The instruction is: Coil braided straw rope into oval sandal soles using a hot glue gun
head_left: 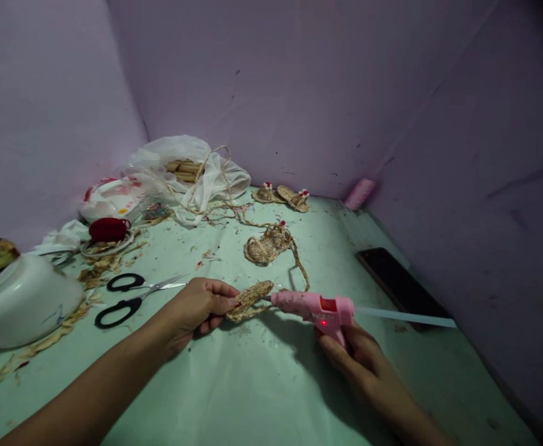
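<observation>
My left hand (206, 306) pinches a small woven sole (253, 294) of braided straw-like cord, tilted above the table. In my right hand (359, 359) is a pink hot glue gun (313, 306) with a red light showing and a clear glue stick (406, 316) out of its back. The gun's nozzle meets or nearly meets the right side of the sole; actual contact I cannot tell. Just beyond lies a small woven slipper (266, 244), and a braided cord (300, 263) runs from beside it down toward the held piece.
Black-handled scissors (134, 300) lie open left of my left hand. Farther back are a plastic bag (225, 176) with dry fibre, two finished-looking mini slippers (292, 198) and a pink roll (359, 194). A dark phone (397, 282) lies right; a white pot (25, 303) stands left among scraps.
</observation>
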### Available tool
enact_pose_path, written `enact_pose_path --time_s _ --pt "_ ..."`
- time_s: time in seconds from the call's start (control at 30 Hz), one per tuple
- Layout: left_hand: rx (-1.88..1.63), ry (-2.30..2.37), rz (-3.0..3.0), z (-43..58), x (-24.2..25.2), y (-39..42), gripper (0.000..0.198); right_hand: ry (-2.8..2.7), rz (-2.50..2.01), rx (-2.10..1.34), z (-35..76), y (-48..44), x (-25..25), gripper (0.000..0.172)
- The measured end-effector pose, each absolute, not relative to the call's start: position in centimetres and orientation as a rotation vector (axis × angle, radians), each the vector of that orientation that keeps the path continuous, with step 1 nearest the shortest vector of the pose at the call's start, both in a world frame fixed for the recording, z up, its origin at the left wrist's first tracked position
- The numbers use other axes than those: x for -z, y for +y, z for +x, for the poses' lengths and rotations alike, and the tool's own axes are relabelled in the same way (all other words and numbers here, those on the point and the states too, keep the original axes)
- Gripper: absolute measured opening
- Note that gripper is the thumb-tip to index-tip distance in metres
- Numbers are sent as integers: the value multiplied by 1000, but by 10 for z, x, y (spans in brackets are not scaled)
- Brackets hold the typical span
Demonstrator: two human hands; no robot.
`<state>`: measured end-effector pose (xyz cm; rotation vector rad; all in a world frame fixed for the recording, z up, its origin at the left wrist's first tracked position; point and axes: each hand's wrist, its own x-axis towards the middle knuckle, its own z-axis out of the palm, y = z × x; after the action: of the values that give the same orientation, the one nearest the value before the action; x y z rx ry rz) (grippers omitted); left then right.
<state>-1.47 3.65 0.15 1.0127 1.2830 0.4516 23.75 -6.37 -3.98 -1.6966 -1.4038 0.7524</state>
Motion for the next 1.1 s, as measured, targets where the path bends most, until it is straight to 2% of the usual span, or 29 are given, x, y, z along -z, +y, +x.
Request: enact_pose_path --time_s 0.3,0.8,1.1 --pt "-467 1284 995 -14 -2 40 37 -1458 -1599 -744 234 -56 20 31" --pt "-477 1273 998 -15 -2 39 36 -1453 -1591 -804 238 -58 30 36" --pt "-471 1277 991 -15 0 39 34 -1470 -1592 -741 230 -57 18 29"
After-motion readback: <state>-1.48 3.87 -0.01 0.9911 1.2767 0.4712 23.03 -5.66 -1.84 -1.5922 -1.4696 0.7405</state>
